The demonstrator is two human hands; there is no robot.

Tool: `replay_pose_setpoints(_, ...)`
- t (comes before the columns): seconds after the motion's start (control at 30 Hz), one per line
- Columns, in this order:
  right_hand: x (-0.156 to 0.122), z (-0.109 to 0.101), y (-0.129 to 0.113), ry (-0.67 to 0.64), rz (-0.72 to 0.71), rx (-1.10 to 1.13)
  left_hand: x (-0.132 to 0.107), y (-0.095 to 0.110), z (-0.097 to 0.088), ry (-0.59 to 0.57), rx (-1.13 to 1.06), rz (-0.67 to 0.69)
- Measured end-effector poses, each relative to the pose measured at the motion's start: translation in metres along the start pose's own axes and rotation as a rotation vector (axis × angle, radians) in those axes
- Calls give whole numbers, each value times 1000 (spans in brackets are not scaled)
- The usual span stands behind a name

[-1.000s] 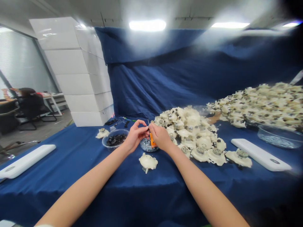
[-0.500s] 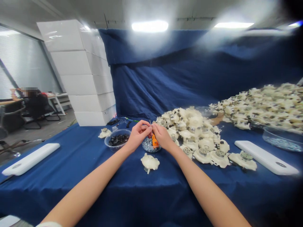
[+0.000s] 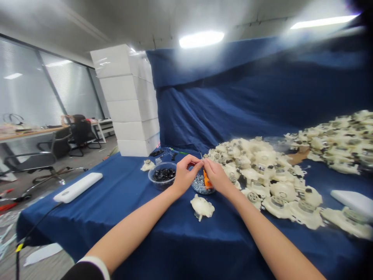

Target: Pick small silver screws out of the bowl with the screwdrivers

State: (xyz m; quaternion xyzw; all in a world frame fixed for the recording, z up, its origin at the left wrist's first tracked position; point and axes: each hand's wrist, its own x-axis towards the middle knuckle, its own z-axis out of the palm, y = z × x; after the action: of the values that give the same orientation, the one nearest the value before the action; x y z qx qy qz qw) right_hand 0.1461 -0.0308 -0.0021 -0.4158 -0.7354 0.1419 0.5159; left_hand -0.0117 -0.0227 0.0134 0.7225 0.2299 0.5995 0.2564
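My right hand [image 3: 215,175] is closed on a screwdriver with an orange handle [image 3: 207,181]; its thin shaft points up between my hands. My left hand [image 3: 188,173] is pinched at the shaft, fingertips against those of my right hand. Whatever small thing it holds there is hidden. Just below them stands a clear bowl of small silvery screws [image 3: 199,186], partly covered by my hands. Nearer to me a single cream plastic part [image 3: 202,207] lies on the blue cloth. To the left is a clear bowl of black pieces [image 3: 164,175].
A large heap of cream plastic parts [image 3: 262,163] spreads to my right, with another heap [image 3: 340,136] behind it. White boxes [image 3: 122,109] are stacked at the back left. White slabs lie left [image 3: 80,186] and right [image 3: 354,202]. One cream part [image 3: 147,165] sits beside the black pieces.
The view has turned to the left, so everything appears shifted right. My hands stay together over the screw bowl, with the screwdriver still in my right hand.
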Motion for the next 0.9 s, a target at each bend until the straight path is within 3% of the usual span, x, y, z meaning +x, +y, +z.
replay_pose_setpoints(0.13, -3, 0, -2, 48, -32, -153, -6, -1, 6, 78, -91, -86)
replay_pose_setpoints(0.33, -8, 1, -3, 77, -57, -342, -6, 0, 5, 79, -69, -105)
replay_pose_setpoints(0.53, -9, 2, 1, 64, -107, -468, 0, -9, 7, 22, -265, -355)
replay_pose_setpoints(0.63, -9, 1, 0, 74, -155, -492, 0, -10, 7, -25, -298, -322)
replay_pose_setpoints(0.77, -10, 1, -1, 62, -227, -530, -1, -12, 4, -78, -192, -216)
replay_pose_setpoints(0.9, -11, 1, 0, 48, -257, -545, -2, -16, 3, -139, -85, -212)
